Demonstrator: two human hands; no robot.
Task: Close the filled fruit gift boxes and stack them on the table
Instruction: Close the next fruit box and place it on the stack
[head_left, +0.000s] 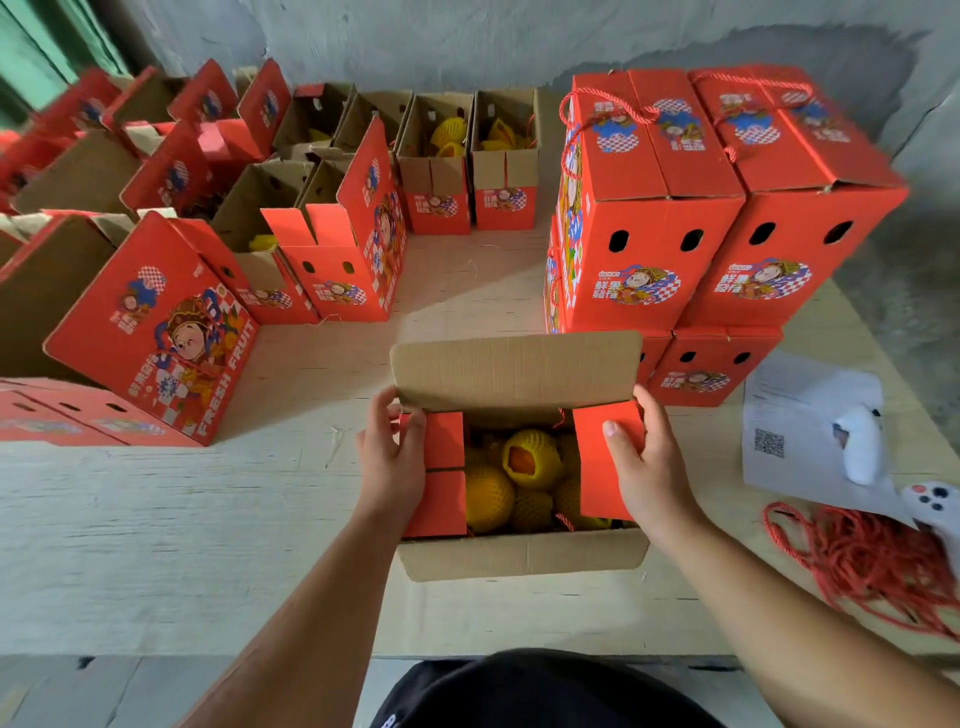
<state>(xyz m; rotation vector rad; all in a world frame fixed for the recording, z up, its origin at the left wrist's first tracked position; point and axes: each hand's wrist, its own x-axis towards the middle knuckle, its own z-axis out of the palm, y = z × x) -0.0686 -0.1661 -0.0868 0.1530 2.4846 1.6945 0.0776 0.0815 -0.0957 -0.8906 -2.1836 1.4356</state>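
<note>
open gift box (519, 556) at near table (208, 519) edge, netted fruit (530, 460) inside, long flaps still up. left hand (392, 462) fingers curled round left end flap (441, 441), folding in. right hand (649, 467) grips right end flap (602, 467), thumb on top. closed box stack (727, 208) behind the box, right; rope pile (862, 561) right of it.

You are at a fruit packing station, in a plain storage or workshop room. A bare plywood table (156, 493) stands against a rough grey plastered wall (467, 36). Rows of open red gift boxes (332, 244), some holding fruit in yellow foam nets (449, 132), cover its left side. Closed boxes (727, 208) are stacked at the right. A bundle of red handle cord (862, 566) and a printed sheet with a QR code (779, 441) lie nearby.
</note>
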